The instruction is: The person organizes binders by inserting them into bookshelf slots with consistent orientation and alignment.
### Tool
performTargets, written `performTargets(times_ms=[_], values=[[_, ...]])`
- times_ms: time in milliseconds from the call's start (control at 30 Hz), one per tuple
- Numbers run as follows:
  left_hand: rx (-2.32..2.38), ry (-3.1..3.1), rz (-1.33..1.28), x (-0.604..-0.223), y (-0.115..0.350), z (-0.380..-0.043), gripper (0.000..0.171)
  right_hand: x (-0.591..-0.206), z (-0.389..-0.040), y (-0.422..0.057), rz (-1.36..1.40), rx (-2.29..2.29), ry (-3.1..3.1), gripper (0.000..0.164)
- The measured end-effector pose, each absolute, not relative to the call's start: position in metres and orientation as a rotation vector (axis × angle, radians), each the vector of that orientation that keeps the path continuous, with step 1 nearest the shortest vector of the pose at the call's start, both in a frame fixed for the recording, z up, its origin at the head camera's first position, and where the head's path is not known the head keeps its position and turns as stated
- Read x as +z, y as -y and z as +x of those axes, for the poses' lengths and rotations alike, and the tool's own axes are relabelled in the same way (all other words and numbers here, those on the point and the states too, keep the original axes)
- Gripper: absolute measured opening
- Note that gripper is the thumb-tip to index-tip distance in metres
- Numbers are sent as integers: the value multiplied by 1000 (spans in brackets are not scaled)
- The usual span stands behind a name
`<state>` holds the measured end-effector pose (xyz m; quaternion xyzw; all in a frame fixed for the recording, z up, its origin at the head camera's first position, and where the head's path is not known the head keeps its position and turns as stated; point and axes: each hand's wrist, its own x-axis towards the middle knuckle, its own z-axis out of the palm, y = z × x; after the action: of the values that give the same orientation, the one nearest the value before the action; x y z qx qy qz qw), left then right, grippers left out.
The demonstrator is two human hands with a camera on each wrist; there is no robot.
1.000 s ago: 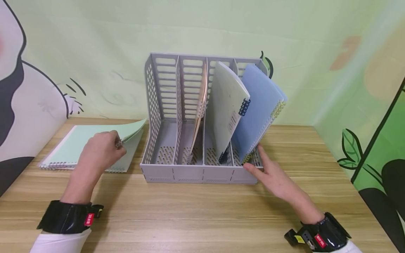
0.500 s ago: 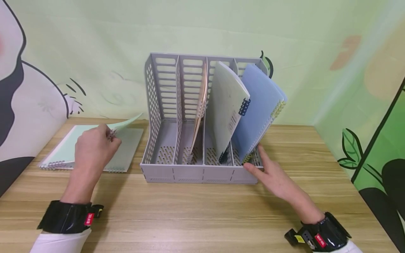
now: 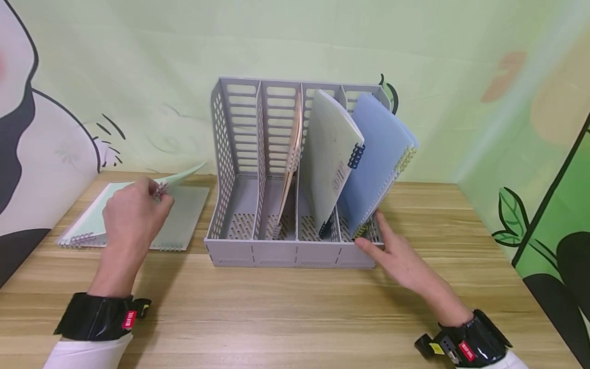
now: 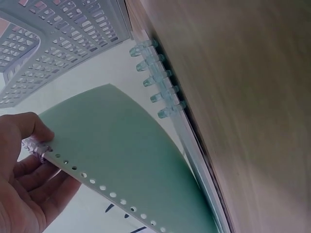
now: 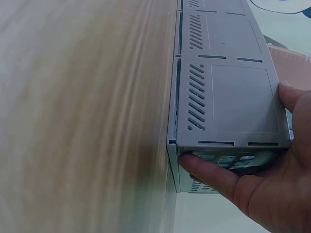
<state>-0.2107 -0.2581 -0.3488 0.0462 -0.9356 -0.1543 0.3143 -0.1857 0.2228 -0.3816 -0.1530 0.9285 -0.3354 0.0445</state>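
Observation:
In the head view my left hand (image 3: 133,212) pinches the bound edge of a light green spiral notebook (image 3: 182,177) at the left. The left wrist view shows its coil between thumb and fingers, and its punched green cover (image 4: 121,145) bent upward. Below it lies a grey-green notebook (image 3: 184,218) with teal rings (image 4: 158,82). My right hand (image 3: 401,261) holds the front right corner of a grey file rack (image 3: 276,253). In the right wrist view, thumb and a finger straddle the rack's corner (image 5: 243,97); the other fingers are mostly hidden.
Upright in the rack stand a peach notebook (image 3: 291,159), a pale grey-green notebook (image 3: 329,159) with a dark coil and a blue notebook (image 3: 375,154) with a yellow coil. The wooden table (image 3: 295,312) meets a printed backdrop (image 3: 161,66) behind the rack.
My left hand has shifted slightly left with the light green notebook's lifted edge, exposing more of the grey-green one below. My right hand and the rack have stayed still.

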Motion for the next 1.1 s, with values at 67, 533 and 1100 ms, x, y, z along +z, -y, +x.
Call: performTargets(times_ms=[67,533,1100], values=[[-409,2445,130,-349,258,-211,18,-382,-186,-223,-468,-1023,-2838,91],[-435,2419,115,-344,256,-208,18,-381,-186,-223,-478,-1037,-2835,91],[-453,2334,70,-339,250,-205,20,-382,-186,-223,-476,-1038,-2841,90]])
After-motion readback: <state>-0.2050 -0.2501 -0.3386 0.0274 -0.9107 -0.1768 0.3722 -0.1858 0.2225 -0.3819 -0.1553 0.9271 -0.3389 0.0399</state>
